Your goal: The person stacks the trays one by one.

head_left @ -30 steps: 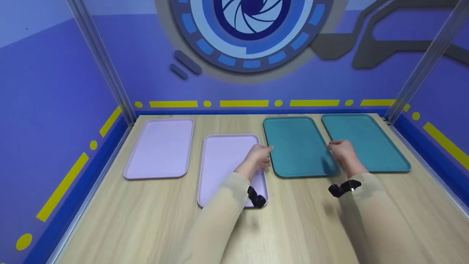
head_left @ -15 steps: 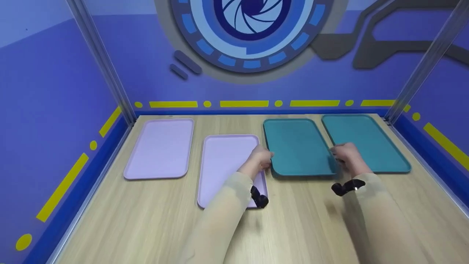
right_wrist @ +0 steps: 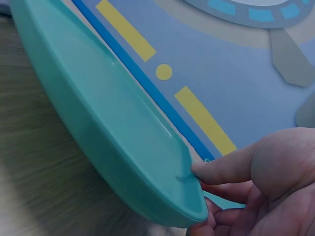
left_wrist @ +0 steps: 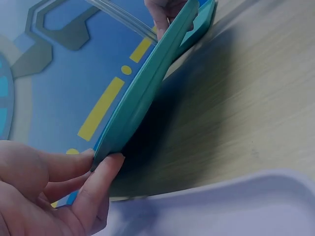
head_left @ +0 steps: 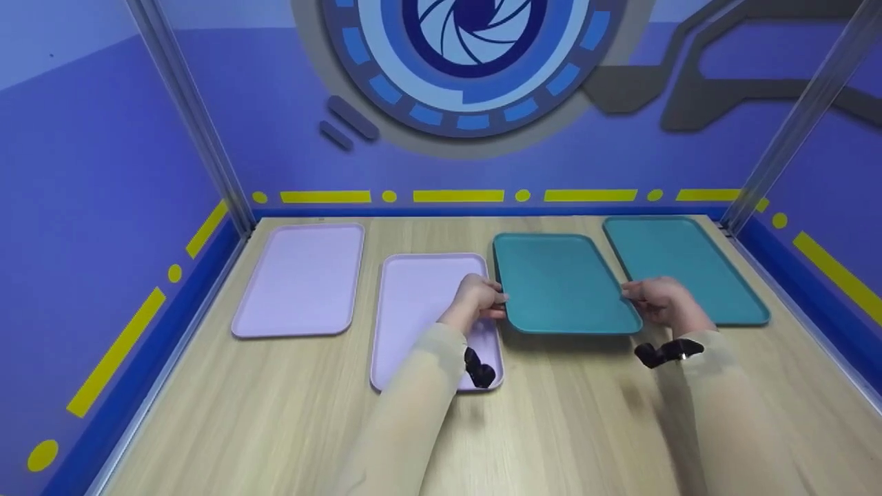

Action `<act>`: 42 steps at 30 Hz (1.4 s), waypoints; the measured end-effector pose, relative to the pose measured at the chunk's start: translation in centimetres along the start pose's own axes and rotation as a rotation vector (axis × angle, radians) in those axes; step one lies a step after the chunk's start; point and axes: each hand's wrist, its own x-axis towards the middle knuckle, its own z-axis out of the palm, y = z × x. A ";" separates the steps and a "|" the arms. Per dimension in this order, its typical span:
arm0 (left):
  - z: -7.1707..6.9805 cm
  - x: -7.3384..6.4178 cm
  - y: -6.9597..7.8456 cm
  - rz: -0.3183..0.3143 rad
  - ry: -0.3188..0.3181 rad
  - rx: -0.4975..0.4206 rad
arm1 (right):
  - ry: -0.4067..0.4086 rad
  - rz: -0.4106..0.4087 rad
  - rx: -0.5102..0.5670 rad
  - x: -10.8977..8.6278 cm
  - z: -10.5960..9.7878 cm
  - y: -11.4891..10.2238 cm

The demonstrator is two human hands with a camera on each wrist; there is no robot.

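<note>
My left hand and right hand pinch two sides of the green tray, fingers nearly closed, near the back edge of the surface, right of its middle. I should lift both sides evenly. From here I can't tell if its far end touches. My left sleeve hides some of the nearer purple tray.

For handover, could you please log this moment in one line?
held teal tray: raised; left hand: grips left edge; right hand: grips right edge; other teal tray: on table
</note>
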 end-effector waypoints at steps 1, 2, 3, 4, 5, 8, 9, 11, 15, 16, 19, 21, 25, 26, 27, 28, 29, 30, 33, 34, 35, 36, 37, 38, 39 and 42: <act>-0.1 0.0 0.0 -0.002 0.002 -0.005 | -0.007 -0.003 0.010 0.0 0.0 0.1; -0.2 0.0 -0.1 -0.005 0.004 -0.011 | -0.014 -0.010 0.018 0.0 0.1 0.1; -0.4 -0.1 -0.1 -0.007 0.008 -0.009 | -0.020 -0.017 0.023 0.0 0.1 0.2; -0.5 -0.1 -0.1 -0.007 0.011 -0.008 | -0.017 -0.025 0.017 0.0 0.2 0.2; -0.7 -0.1 -0.2 -0.007 0.013 -0.003 | -0.015 -0.034 0.017 -0.1 0.3 0.3; -1.2 -0.2 -0.3 -0.001 0.011 -0.017 | 0.005 -0.063 0.012 -0.4 0.7 0.2; -1.5 -0.3 -0.3 0.003 0.008 -0.024 | 0.014 -0.071 0.006 -0.5 0.9 0.2; -2.0 -0.4 -0.4 0.012 -0.001 -0.045 | 0.027 -0.089 -0.008 -0.8 1.2 0.1; -3.3 -0.9 -0.6 0.024 -0.009 -0.053 | 0.040 -0.112 -0.046 -1.2 2.3 -0.1; -3.7 -1.0 -0.7 0.024 -0.008 -0.048 | 0.039 -0.119 -0.056 -1.2 2.6 -0.1; -5.0 -1.5 -0.8 0.026 -0.008 -0.033 | 0.039 -0.143 -0.069 -1.4 3.7 -0.2; -5.9 -1.9 -0.9 0.030 -0.005 -0.023 | 0.044 -0.167 -0.083 -1.6 4.6 -0.3; -7.7 -2.7 -1.1 0.055 0.013 0.015 | 0.062 -0.216 -0.103 -2.0 6.6 -0.7; -8.2 -3.0 -1.2 0.057 0.019 0.026 | 0.067 -0.226 -0.103 -2.0 7.2 -0.8; -8.7 -3.2 -1.3 0.064 0.025 0.040 | 0.071 -0.238 -0.104 -2.1 7.7 -1.0; -9.2 -3.4 -1.5 0.069 0.033 0.053 | 0.072 -0.245 -0.101 -2.1 8.2 -1.1; -9.6 -3.7 -1.6 0.073 0.040 0.066 | 0.068 -0.252 -0.093 -2.2 8.7 -1.2; -10.1 -3.9 -1.8 0.076 0.047 0.076 | 0.065 -0.258 -0.088 -2.2 9.2 -1.4; -11.8 -4.7 -2.6 0.089 0.049 0.076 | 0.061 -0.272 -0.076 -2.3 10.8 -1.6; -12.3 -5.0 -2.8 0.097 0.048 0.071 | 0.054 -0.275 -0.070 -2.3 11.3 -1.7; -12.8 -5.3 -3.0 0.100 0.048 0.064 | 0.047 -0.282 -0.067 -2.4 11.8 -1.7; -13.3 -5.5 -3.2 0.103 0.049 0.054 | 0.048 -0.285 -0.064 -2.3 12.3 -1.7; -13.8 -5.7 -3.4 0.107 0.050 0.044 | 0.046 -0.287 -0.060 -2.3 12.8 -1.7; -14.3 -5.9 -3.5 0.107 0.054 0.036 | 0.048 -0.285 -0.057 -2.3 13.4 -1.7; -14.7 -6.0 -3.7 0.110 0.058 0.033 | 0.048 -0.283 -0.053 -2.3 13.9 -1.7; -15.9 -6.4 -4.0 0.113 0.080 0.043 | 0.046 -0.278 -0.040 -2.2 15.2 -1.7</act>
